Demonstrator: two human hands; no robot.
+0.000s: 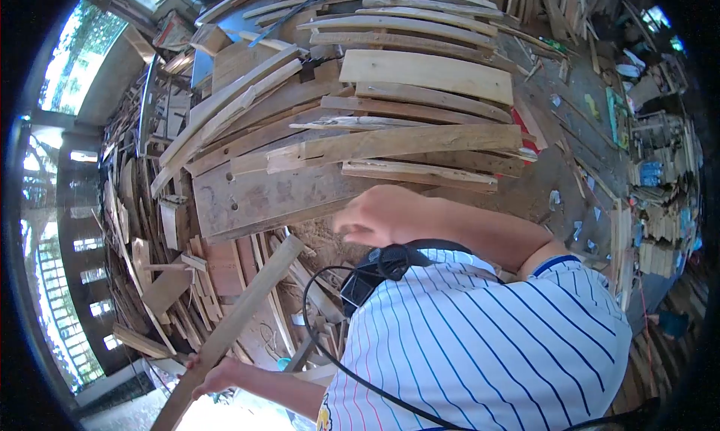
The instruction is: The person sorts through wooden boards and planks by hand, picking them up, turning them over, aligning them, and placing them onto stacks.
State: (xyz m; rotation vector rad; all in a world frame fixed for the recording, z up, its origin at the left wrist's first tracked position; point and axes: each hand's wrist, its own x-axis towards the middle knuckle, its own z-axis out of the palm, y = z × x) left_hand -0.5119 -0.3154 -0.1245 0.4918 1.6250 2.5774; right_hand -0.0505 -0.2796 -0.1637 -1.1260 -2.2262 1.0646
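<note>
My left hand [214, 377] is closed around a long wooden plank [244, 315], low on the left side. The plank slants upward to the right, its top end near the edge of the workbench [247, 195]. In front of my body, my right hand [375, 215] hangs just off the bench's near edge. Its fingers are loosely bent and apart, and I see nothing in them. Closest to it on the bench is a narrow wooden strip [420, 173], and beyond that a longer board [397, 145].
Several curved strips cover the bench, among them a wide pale board [427, 76]. Scrap wood [169, 288] is heaped at the left by the barred window [60, 303]. Wood offcuts and litter lie on the floor [559, 176] at right. A black cable [319, 337] crosses my striped shirt.
</note>
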